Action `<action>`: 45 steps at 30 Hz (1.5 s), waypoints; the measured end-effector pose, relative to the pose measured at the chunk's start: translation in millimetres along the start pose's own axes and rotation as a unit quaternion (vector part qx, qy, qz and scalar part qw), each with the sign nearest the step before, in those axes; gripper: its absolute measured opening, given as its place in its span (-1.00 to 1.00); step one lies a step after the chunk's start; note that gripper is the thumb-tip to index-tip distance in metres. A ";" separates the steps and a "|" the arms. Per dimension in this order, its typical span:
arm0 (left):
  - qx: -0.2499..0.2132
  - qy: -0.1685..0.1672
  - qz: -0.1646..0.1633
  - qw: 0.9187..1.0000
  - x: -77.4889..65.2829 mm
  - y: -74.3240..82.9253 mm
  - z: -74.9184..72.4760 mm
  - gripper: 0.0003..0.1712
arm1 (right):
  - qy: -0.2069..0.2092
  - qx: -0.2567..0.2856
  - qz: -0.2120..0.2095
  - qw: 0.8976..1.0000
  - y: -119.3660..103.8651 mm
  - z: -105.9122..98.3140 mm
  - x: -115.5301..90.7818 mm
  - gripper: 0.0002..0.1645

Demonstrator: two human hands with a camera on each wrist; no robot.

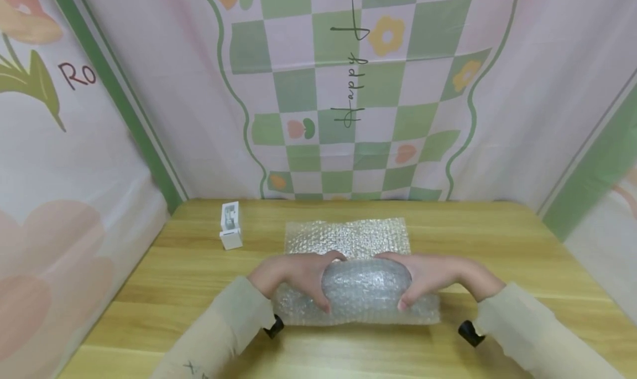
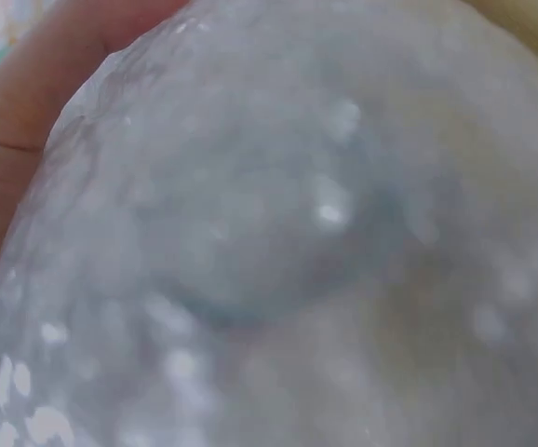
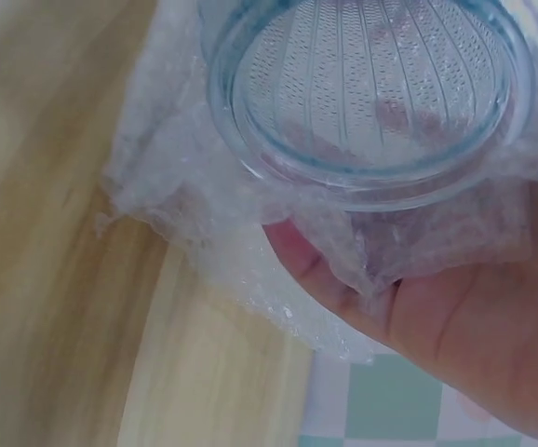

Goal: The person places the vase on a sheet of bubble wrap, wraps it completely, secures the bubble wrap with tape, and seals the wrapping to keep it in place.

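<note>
A bubble-wrapped glass (image 1: 367,279) lies on its side near the table's front, with a flat length of bubble wrap (image 1: 348,236) stretching out behind it. My left hand (image 1: 309,276) grips the roll's left part, thumb on the near side and fingers over the far side. From the right, my right hand (image 1: 430,276) holds it the same way. In the right wrist view the round rim of the clear ribbed glass (image 3: 371,172) shows at the open end of the wrap. The left wrist view is filled by blurred bubble wrap (image 2: 250,186) over a rounded shape.
On the wooden table (image 1: 189,290), a small white box (image 1: 231,226) stands at the back left, with something greyish on its top that I cannot make out. A patterned cloth (image 1: 343,91) hangs behind the table's back edge, and more cloth hangs at both sides.
</note>
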State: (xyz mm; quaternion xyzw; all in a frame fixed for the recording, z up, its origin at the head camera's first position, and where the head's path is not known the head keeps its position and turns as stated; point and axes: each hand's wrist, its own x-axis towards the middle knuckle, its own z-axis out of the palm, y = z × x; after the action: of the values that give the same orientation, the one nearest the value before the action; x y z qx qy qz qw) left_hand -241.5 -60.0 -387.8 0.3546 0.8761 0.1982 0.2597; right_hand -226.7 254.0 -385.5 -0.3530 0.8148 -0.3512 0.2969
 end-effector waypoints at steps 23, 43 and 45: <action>0.194 0.162 0.064 0.965 -28.2 27.0 10.8 -0.09 | -0.033 0.028 0.015 0.999 4.0 -9.7 6.5 0.18; 0.264 0.159 0.050 0.950 -18.9 26.7 37.0 0.52 | -0.039 0.031 0.016 0.999 10.5 -14.2 7.1 0.16; 0.272 0.161 0.051 0.947 -16.1 24.8 38.2 0.57 | -0.039 0.032 0.018 0.999 10.1 -14.1 7.1 0.17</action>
State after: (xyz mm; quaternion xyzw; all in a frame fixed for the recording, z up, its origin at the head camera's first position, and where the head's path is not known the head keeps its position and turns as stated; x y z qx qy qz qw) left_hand -196.1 -48.8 -399.6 0.4198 0.9074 0.0199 -0.0012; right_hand -244.8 258.6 -386.9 -0.3417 0.7975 -0.3574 0.3455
